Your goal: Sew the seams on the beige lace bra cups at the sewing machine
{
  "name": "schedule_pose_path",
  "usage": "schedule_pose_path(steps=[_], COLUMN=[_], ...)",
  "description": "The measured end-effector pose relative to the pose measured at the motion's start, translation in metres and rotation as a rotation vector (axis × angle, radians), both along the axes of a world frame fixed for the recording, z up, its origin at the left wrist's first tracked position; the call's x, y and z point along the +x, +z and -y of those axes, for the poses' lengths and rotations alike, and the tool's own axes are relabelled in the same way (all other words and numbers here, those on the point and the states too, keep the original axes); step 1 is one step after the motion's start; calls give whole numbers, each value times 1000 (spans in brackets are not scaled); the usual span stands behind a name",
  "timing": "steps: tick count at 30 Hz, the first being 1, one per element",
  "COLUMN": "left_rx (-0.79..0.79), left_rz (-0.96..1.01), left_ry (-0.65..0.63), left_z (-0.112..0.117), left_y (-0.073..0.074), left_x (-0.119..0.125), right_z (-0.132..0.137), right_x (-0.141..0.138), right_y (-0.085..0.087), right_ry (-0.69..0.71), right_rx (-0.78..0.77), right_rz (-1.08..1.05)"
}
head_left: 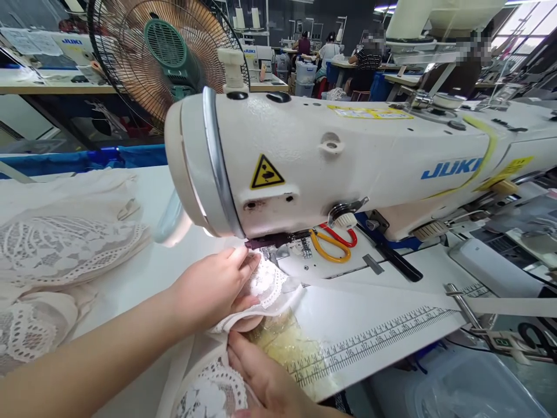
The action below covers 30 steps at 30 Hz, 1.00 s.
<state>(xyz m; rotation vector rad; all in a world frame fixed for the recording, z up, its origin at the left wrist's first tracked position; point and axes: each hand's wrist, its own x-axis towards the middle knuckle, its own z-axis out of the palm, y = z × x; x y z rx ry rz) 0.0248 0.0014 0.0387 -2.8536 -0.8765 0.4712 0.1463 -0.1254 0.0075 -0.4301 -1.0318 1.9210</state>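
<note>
Cream lace-and-fabric garment piece [267, 284] is at the front of my cream JUKI sewing machine [300, 151], upper edge by the foot; needle hidden under the head. My left hand [213, 284] has its fingers curled close together, pinching the lace just beside the foot. My right hand [272, 374] is lower, fingers half-bent against the folded edge; can't tell if it grips or only steadies. Step, I'd judge: lining up the edge for stitching. Next move calls for a flat edge, left fingertips clear of the needle, light feed. Flat white tape [517, 306] comes from the right through a metal guide [463, 305], apparently towards the garment. Yellow-handled scissors [333, 257] lie behind the foot; more lace pieces [65, 249] left; big round fan [130, 69] beyond.
</note>
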Motion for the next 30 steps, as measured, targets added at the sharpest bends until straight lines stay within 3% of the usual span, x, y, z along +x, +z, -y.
schedule_pose_path(steps=[3, 6, 8, 10, 11, 13, 15, 19, 23, 30], left_rx=[8, -12, -55, -116, -145, -180, -160, -53, -73, -187], left_rz=[57, 99, 103, 118, 146, 262, 428, 614, 659, 681], left_ry=[-67, -143, -215, -277, -286, -260, -220, -243, -328, -411], left_z=[-10, -14, -8, 7, 17, 38, 56, 70, 60, 38], left_y=[0, 4, 4, 2, -1, -8, -17, -32, -40, -37], left_x=[-8, -15, -15, -12, -10, -6, -4, -11, -22, -24], right_z=[7, 14, 17, 17, 15, 8, -2, -18, -17, -19], right_x=[-2, 6, 20, 39, 48, 64, 74, 81, 83, 78], right_y=[-25, -41, -34, -17, -7, 9, 16, 10, 1, 2], right_ry=[-28, 44, 77, 6, -77, -322, -425, -284, -201, -143], right_rx=[45, 235, 383, 436, 464, 684, 873, 1014, 1065, 1121], right_rz=[221, 394, 483, 584, 677, 993, 1274, 1580, 1636, 1753])
